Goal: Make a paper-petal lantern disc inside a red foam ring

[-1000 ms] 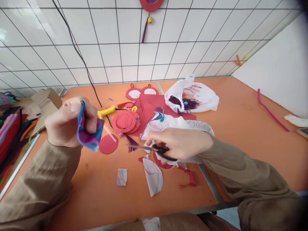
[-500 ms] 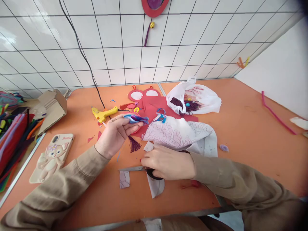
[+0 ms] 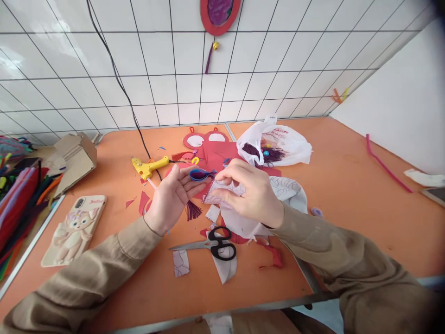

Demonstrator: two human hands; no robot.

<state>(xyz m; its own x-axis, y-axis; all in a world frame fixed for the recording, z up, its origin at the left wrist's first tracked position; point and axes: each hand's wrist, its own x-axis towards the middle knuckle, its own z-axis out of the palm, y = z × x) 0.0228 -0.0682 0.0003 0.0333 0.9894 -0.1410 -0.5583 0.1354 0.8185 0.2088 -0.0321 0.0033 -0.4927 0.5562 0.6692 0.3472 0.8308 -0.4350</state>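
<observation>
A small blue and purple piece of folded cloth point(image 3: 199, 175) rests on the fingers of my left hand point(image 3: 171, 197), pinched by its thumb. My right hand point(image 3: 248, 192) is at the cloth's right end, thumb and fingertips bent toward it; whether they grip it is too small to tell. Black-handled scissors point(image 3: 219, 243) lie on the table below both hands, on white fabric scraps. White patterned fabric point(image 3: 287, 188) is partly hidden behind my right hand. A purple tassel point(image 3: 193, 210) lies just under the left fingers.
A yellow glue gun point(image 3: 150, 167) with its cord lies behind my left hand. Red sheets point(image 3: 219, 153) and a white plastic bag point(image 3: 295, 144) are further back. A phone point(image 3: 74, 229) lies at the left, near a cardboard box point(image 3: 78, 157) and coloured strips.
My right hand has left the scissors on the table and moved up to the blue cloth. The cloth in my left hand is now turned, showing its purple inside.
</observation>
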